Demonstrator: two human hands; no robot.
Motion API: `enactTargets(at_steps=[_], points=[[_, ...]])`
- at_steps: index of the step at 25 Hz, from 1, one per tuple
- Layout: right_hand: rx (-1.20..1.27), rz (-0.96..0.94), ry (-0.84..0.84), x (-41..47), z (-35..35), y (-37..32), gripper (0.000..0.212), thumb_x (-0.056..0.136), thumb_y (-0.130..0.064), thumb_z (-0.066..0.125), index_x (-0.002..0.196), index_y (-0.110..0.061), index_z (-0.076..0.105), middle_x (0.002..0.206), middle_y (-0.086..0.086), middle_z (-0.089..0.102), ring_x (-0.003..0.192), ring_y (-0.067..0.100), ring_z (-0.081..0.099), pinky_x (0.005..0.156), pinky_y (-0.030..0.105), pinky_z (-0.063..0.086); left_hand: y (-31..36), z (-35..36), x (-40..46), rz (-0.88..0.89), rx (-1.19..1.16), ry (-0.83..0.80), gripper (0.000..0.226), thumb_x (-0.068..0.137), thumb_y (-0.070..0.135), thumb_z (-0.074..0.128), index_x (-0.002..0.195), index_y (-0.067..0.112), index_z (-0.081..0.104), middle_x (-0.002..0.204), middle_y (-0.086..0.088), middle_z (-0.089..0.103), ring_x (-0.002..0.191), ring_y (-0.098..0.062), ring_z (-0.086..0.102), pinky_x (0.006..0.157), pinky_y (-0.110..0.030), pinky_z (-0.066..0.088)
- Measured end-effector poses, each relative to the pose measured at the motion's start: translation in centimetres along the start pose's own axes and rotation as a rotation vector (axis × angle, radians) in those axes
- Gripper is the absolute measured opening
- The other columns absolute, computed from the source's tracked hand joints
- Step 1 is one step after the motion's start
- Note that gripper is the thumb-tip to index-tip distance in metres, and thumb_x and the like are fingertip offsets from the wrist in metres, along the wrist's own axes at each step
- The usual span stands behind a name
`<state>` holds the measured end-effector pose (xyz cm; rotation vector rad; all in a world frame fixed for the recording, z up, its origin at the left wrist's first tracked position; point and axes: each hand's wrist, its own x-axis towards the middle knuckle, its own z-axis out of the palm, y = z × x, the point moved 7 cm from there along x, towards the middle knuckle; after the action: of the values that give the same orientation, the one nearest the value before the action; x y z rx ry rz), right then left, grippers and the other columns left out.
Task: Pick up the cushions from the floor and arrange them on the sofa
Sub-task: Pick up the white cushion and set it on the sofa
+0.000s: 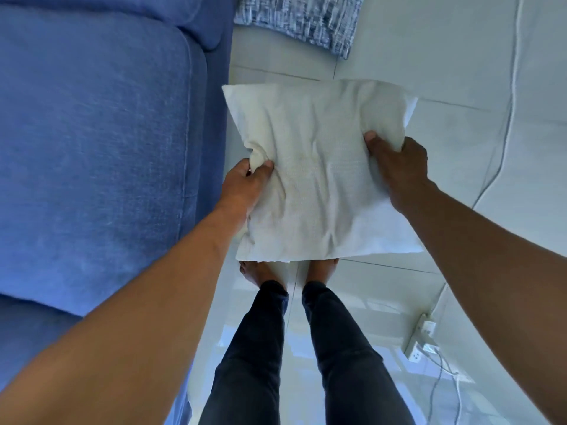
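We grip the white cushion point(319, 173) by its sides, left hand point(245, 185) and right hand point(395, 167) both closed on it, beside the blue sofa point(92, 148).

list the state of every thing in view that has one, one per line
white cushion: lifted off the floor, gripped at both side edges, fabric creased
left hand: closed on the cushion's left edge
right hand: closed on the cushion's right edge
patterned cushion: lying on the floor beside the sofa, partly out of frame
sofa: no cushions on the seat part that shows
power strip: on the floor, cable plugged in
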<state>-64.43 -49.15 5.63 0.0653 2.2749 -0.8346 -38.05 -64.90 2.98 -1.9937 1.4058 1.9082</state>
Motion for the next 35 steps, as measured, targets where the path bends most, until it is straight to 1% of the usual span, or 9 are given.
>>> enactTargets(at_steps=[6, 11, 14, 18, 20, 23, 27, 31, 35], points=[[0.120, -0.130, -0.076, -8.7, -6.0, -9.8, 0.078, 0.062, -0.070, 0.078, 0.116, -0.015, 0.074, 0.111, 0.002, 0.078, 0.105, 0.023, 0.074, 0.099, 0.046, 0.060, 8.2, -5.9, -12.2, 0.025, -0.155, 0.084, 0.023, 0.095, 0.032, 0.073, 0.109, 0.014, 0.067, 0.122, -0.012, 0.073, 0.108, -0.024, 0.068, 0.103, -0.044, 0.055], [0.163, -0.252, -0.177, -15.6, -7.4, -17.4, 0.070, 0.063, -0.066, 0.083, 0.113, -0.017, 0.073, 0.108, 0.000, 0.078, 0.099, 0.021, 0.075, 0.095, 0.048, 0.062, 13.0, -12.3, -20.0, 0.116, -0.284, 0.210, 0.030, 0.096, 0.037, 0.068, 0.119, 0.017, 0.065, 0.117, -0.002, 0.068, 0.105, -0.021, 0.062, 0.091, -0.036, 0.051], [0.196, -0.314, -0.294, -19.8, -5.9, -22.8, 0.058, 0.075, -0.048, 0.088, 0.117, -0.012, 0.070, 0.107, -0.002, 0.075, 0.096, 0.015, 0.072, 0.093, 0.039, 0.060, 13.7, -17.3, -23.5, 0.168, -0.390, 0.294, 0.042, 0.095, 0.040, 0.068, 0.131, 0.019, 0.064, 0.127, -0.001, 0.069, 0.112, -0.021, 0.064, 0.097, -0.038, 0.052], [0.230, -0.346, -0.430, -24.8, -1.4, -29.4, 0.039, 0.083, -0.026, 0.088, 0.114, -0.007, 0.072, 0.099, -0.001, 0.075, 0.088, 0.014, 0.070, 0.078, 0.024, 0.060, 13.4, -24.0, -27.0, 0.188, -0.511, 0.366, 0.020, 0.091, 0.039, 0.068, 0.102, 0.021, 0.071, 0.104, -0.001, 0.070, 0.092, -0.019, 0.060, 0.082, -0.037, 0.049], [0.234, -0.371, -0.516, -27.6, 1.8, -32.9, 0.036, 0.087, -0.021, 0.085, 0.117, -0.005, 0.072, 0.099, -0.001, 0.076, 0.083, 0.010, 0.071, 0.067, 0.015, 0.060, 13.1, -27.5, -27.7, 0.182, -0.573, 0.390, 0.015, 0.092, 0.034, 0.068, 0.088, 0.020, 0.068, 0.090, 0.002, 0.067, 0.081, -0.012, 0.060, 0.073, -0.028, 0.049], [0.182, -0.415, -0.582, -31.0, 7.5, -37.2, 0.026, 0.086, -0.024, 0.085, 0.108, -0.017, 0.073, 0.104, -0.003, 0.078, 0.096, 0.012, 0.074, 0.080, 0.024, 0.061, 12.5, -33.9, -28.0, 0.185, -0.664, 0.448, 0.015, 0.095, 0.025, 0.067, 0.082, 0.019, 0.063, 0.076, 0.008, 0.059, 0.066, -0.009, 0.055, 0.056, -0.020, 0.042], [0.092, -0.468, -0.660, -35.5, 15.3, -41.0, 0.027, 0.080, -0.025, 0.089, 0.104, -0.023, 0.075, 0.112, 0.000, 0.080, 0.111, 0.025, 0.075, 0.104, 0.048, 0.058, 10.7, -41.8, -28.4, 0.199, -0.734, 0.529, 0.010, 0.091, 0.025, 0.068, 0.098, 0.020, 0.073, 0.097, 0.000, 0.072, 0.085, -0.019, 0.061, 0.074, -0.035, 0.048], [-0.014, -0.469, -0.761, -40.2, 23.3, -43.2, 0.027, 0.080, -0.021, 0.089, 0.100, -0.026, 0.072, 0.113, 0.000, 0.078, 0.110, 0.027, 0.074, 0.105, 0.052, 0.057, 7.6, -48.8, -28.7, 0.186, -0.793, 0.623, 0.016, 0.093, 0.019, 0.069, 0.108, 0.019, 0.075, 0.111, -0.001, 0.077, 0.099, -0.018, 0.069, 0.083, -0.032, 0.055], [-0.155, -0.472, -0.853, -43.4, 30.0, -44.0, 0.035, 0.078, -0.017, 0.087, 0.109, -0.018, 0.072, 0.112, 0.004, 0.079, 0.105, 0.029, 0.075, 0.096, 0.048, 0.061, 3.8, -53.2, -29.0, 0.142, -0.784, 0.725, 0.020, 0.092, 0.018, 0.071, 0.111, 0.017, 0.073, 0.110, -0.007, 0.077, 0.103, -0.020, 0.071, 0.089, -0.035, 0.057]])
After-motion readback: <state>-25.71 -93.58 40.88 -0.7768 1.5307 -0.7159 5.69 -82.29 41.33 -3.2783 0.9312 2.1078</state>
